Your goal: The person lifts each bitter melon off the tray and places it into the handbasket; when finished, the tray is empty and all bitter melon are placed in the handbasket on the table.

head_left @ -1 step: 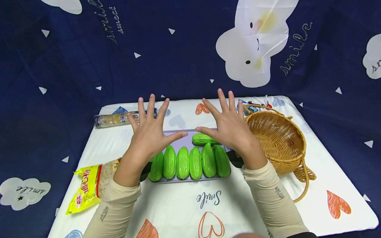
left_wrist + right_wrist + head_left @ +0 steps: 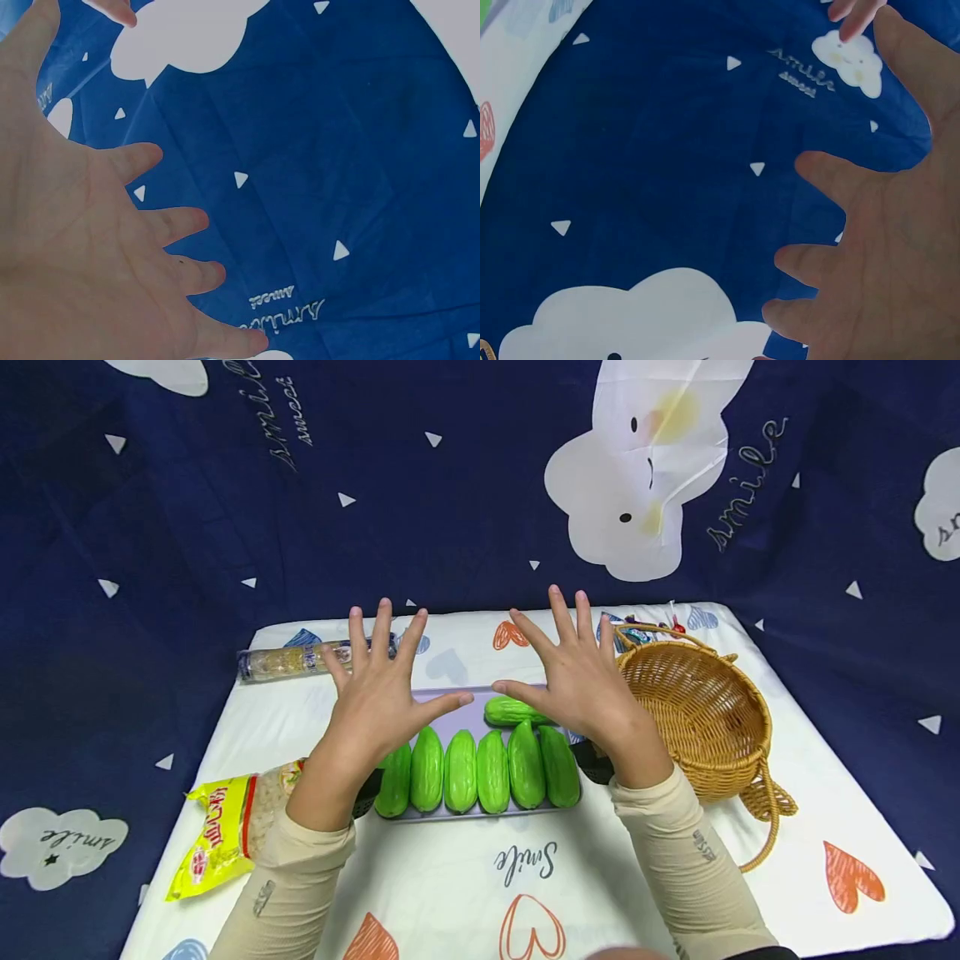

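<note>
Both hands are held up over the table with fingers spread wide and nothing in them. My left hand (image 2: 375, 702) hovers over the left part of a lilac tray (image 2: 459, 710), and its palm (image 2: 82, 232) fills the left side of the left wrist view. Over the tray's right end is my right hand (image 2: 588, 689), its bare palm (image 2: 900, 240) filling the right of its own wrist view. Several green cucumber-like vegetables (image 2: 461, 772) lie side by side along the tray's front. Another green one (image 2: 510, 711) lies crosswise behind them, partly hidden by the right hand.
A wicker basket (image 2: 738, 718) with a looped handle stands at the right, small wrapped sweets (image 2: 637, 633) behind it. On the left lie a yellow food bag (image 2: 217, 835) and, farther back, a clear cylindrical pack (image 2: 277, 662). A dark blue cloth (image 2: 450, 527) hangs behind the table.
</note>
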The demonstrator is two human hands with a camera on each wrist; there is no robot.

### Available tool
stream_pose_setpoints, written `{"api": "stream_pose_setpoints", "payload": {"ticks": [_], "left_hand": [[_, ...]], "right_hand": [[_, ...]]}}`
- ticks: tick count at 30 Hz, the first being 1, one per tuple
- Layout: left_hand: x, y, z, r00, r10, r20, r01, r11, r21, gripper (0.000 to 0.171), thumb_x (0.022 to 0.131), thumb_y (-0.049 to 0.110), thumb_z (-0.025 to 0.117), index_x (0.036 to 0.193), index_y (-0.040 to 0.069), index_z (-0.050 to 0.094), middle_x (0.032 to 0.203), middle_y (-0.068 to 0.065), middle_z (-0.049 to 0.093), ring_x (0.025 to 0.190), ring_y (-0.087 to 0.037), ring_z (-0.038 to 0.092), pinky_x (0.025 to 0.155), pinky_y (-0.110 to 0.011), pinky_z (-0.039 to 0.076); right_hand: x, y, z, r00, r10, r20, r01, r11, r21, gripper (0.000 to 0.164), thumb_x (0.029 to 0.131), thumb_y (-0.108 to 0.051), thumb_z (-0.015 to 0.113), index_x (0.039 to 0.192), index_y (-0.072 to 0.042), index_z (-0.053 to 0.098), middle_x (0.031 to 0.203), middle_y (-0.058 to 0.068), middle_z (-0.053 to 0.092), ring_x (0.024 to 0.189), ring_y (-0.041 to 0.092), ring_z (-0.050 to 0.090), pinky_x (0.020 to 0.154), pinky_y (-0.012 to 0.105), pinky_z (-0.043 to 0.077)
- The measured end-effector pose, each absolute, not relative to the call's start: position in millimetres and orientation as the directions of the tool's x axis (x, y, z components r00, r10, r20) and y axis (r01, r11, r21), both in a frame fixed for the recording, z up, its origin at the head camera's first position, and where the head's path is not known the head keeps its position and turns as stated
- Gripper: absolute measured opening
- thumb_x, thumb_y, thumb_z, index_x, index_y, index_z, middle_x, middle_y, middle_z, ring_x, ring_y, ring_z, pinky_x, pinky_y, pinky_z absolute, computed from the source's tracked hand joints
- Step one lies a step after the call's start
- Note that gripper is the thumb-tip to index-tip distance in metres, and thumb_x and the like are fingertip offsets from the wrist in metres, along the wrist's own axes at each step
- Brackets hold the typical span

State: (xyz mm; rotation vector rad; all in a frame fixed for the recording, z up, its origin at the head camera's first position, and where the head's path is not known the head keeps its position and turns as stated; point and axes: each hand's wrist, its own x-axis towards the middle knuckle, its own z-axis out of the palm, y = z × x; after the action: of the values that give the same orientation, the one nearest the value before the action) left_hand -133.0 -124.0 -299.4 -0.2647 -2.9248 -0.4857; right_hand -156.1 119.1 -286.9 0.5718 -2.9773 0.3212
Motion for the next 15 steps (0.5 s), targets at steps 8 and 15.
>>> {"api": "stream_pose_setpoints", "payload": {"ticks": [8,15], "left_hand": [[-130.1,-123.7,-296.2,-0.968,0.147,0.205,0.205,0.933,0.296,0.108,0.073,0.078,0.058,0.156,0.029,0.009,0.163,-0.012,-0.008,0.145,-0.035,-0.025,0.103,-0.076,-0.009],[-128.9,-132.2,-310.7,-0.977,0.1,0.186,0.158,0.93,0.332,0.094,0.085,0.071,0.049,0.156,0.018,0.017,0.16,-0.021,0.011,0.148,-0.042,-0.002,0.109,-0.071,0.003]], "right_hand": [[-152.7,118.0,-286.7,-0.924,-0.358,0.138,-0.379,0.906,-0.19,0.084,0.083,-0.075,0.047,0.153,-0.039,0.018,0.162,0.011,-0.01,0.146,0.037,-0.019,0.112,0.067,0.0],[-148.7,122.0,-294.9,-0.922,-0.361,0.143,-0.384,0.9,-0.206,0.077,0.087,-0.072,0.044,0.153,-0.038,0.022,0.163,0.014,-0.001,0.148,0.039,-0.008,0.114,0.063,0.005]]}}
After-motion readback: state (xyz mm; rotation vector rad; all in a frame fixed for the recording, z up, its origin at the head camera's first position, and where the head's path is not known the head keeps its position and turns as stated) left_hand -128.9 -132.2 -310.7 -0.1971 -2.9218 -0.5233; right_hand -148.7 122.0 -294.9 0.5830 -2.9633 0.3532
